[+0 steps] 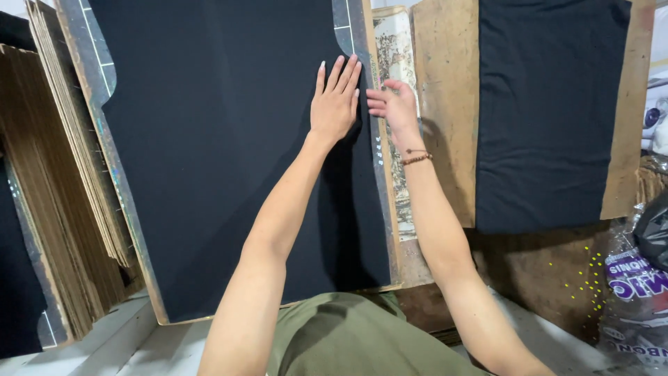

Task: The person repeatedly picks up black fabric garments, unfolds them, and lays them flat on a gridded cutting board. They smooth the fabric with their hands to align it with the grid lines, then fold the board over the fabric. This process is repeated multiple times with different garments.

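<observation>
A large piece of black fabric (209,139) lies spread over a worn wooden board (111,174) in front of me. My left hand (335,101) rests flat on the fabric near its right edge, fingers together and stretched out. Just to the right, my right hand (391,104) pinches the fabric's right edge at the board's side with curled fingers. A thin beaded bracelet sits on my right wrist.
A second board (445,104) with another black fabric piece (550,111) lies at the right. A stack of brown cardboard sheets (62,188) stands at the left. A printed plastic bag (637,278) sits at the lower right. A white ledge (118,341) runs along the bottom left.
</observation>
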